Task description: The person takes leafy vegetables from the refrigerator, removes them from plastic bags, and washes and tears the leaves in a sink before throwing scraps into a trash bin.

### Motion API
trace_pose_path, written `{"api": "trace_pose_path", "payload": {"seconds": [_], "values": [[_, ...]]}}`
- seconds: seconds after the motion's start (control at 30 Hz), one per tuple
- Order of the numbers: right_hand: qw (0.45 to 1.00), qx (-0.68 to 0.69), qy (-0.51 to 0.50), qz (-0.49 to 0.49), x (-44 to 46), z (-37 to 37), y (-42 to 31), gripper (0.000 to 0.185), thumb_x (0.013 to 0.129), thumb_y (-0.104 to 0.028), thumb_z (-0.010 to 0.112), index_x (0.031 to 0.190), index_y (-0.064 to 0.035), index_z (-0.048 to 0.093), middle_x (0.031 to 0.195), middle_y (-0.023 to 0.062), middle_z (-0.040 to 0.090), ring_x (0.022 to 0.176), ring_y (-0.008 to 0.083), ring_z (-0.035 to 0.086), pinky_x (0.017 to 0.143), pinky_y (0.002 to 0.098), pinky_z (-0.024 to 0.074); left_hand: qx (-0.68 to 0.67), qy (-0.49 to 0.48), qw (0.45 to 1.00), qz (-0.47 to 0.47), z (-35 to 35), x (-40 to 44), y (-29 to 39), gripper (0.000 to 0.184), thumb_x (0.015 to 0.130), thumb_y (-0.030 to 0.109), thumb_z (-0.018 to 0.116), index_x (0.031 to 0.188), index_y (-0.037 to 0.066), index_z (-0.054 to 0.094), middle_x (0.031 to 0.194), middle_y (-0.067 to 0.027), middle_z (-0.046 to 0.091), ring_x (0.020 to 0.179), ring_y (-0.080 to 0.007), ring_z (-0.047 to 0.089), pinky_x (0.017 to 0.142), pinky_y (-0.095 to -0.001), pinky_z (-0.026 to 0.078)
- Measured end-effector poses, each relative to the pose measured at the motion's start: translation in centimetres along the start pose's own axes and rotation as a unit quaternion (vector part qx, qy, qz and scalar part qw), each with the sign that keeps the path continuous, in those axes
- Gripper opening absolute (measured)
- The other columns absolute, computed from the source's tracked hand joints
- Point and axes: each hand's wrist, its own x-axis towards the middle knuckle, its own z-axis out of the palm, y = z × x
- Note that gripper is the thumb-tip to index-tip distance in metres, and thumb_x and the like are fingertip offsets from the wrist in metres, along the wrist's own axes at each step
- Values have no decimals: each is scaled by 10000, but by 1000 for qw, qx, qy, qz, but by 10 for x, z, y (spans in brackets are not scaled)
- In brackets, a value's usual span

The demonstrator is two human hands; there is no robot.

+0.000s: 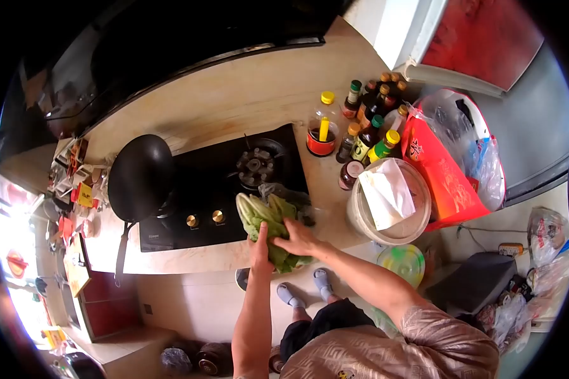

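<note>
A head of lettuce (262, 211) with pale stems and green leaves is held between my two hands, over the front edge of the gas stove (183, 230). My left hand (260, 250) grips its near left side, thumb pointing up along the leaves. From the right, my right hand (297, 239) closes on it with fingers spread over the leaves. Some of the fingers are hidden behind the lettuce. Just beyond it, a crumpled clear plastic bag (300, 201) lies on the stove's right side.
A black wok (140, 170) sits on the left burner, its handle jutting past the counter edge. To the right stand an oil bottle (321, 132), several sauce bottles (360, 142), a lidded white tub (359, 218) and a red bag (436, 180). The range hood (189, 50) hangs above.
</note>
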Motion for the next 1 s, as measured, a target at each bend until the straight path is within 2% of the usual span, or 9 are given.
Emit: {"api": "trace_pose_path", "payload": {"seconds": [0.2, 0.3, 0.43, 0.5, 0.57, 0.77, 0.83, 0.93, 1.0], "values": [[983, -135, 114, -51, -17, -31, -24, 491, 750, -433, 672, 951, 13, 627, 1127, 192, 489, 1010, 365, 476, 817, 446, 426, -93, -17, 995, 42, -28, -3, -42, 457, 873, 158, 625, 1266, 24, 434, 1163, -103, 554, 1007, -212, 570, 832, -334, 491], [926, -252, 278, -23, 5, -52, -16, 519, 759, -389, 665, 1095, -6, 569, 1156, 180, 471, 1019, 333, 475, 854, 452, 384, -77, 21, 994, 81, -27, -2, -49, 439, 862, 131, 637, 1241, 18, 444, 1145, -103, 558, 989, -211, 573, 831, -334, 491], [928, -238, 273, 86, 21, -28, 13, 520, 797, -397, 613, 1100, 21, 549, 1107, 208, 529, 996, 365, 528, 828, 480, 412, -28, 80, 993, 78, -22, -9, -45, 435, 891, 190, 608, 1254, 20, 438, 1156, -109, 560, 1021, -225, 563, 840, -350, 491], [972, -42, -16, 231, 16, -12, 11, 449, 820, -403, 598, 1009, 1, 548, 923, 234, 588, 821, 406, 577, 704, 493, 447, -145, -75, 984, -78, -28, -18, -45, 445, 929, 283, 539, 1278, 31, 426, 1197, -106, 545, 1033, -235, 562, 866, -383, 483], [991, -55, 90, 89, -9, -3, -16, 379, 837, -365, 591, 904, 4, 535, 756, 228, 584, 677, 428, 573, 630, 490, 457, -157, -129, 975, -90, -43, -27, -56, 513, 961, 359, 435, 1360, 46, 355, 1305, -111, 486, 1160, -265, 498, 986, -406, 405], [989, -24, 82, -117, -62, 15, -73, 420, 848, -361, 587, 1052, 5, 558, 1266, 335, 369, 1140, 495, 391, 901, 560, 366, -179, -84, 980, 20, -98, -103, -75, 638, 898, 403, 510, 1394, 53, 312, 1383, -128, 401, 1251, -287, 415, 1053, -434, 333], [989, 72, -117, -48, -75, 36, -74, 678, 821, -480, 601, 1223, 38, 429, 1351, 369, 258, 1210, 499, 342, 1007, 517, 318, -141, -99, 983, 63, -114, -128, -75, 655, 907, 466, 466, 1409, 81, 295, 1397, -130, 385, 1257, -284, 414, 1041, -425, 365], [952, 180, -235, -74, -91, 30, -108, 984, 720, -537, 690, 1380, 14, 213, 1345, 297, 297, 1240, 420, 358, 1050, 440, 309, -200, -5, 977, 72, -126, -156, -83, 609, 837, 302, 584, 1337, 18, 382, 1277, -135, 493, 1145, -273, 509, 967, -403, 423], [920, 263, -268, -112, -97, 44, -113, 916, 719, -394, 746, 1376, 0, 245, 1310, 222, 377, 1233, 333, 387, 1032, 390, 334, -193, 102, 975, 42, -134, -183, -81, 461, 840, 142, 549, 1262, -13, 447, 1146, -129, 566, 995, -245, 588, 833, -362, 495]]}}
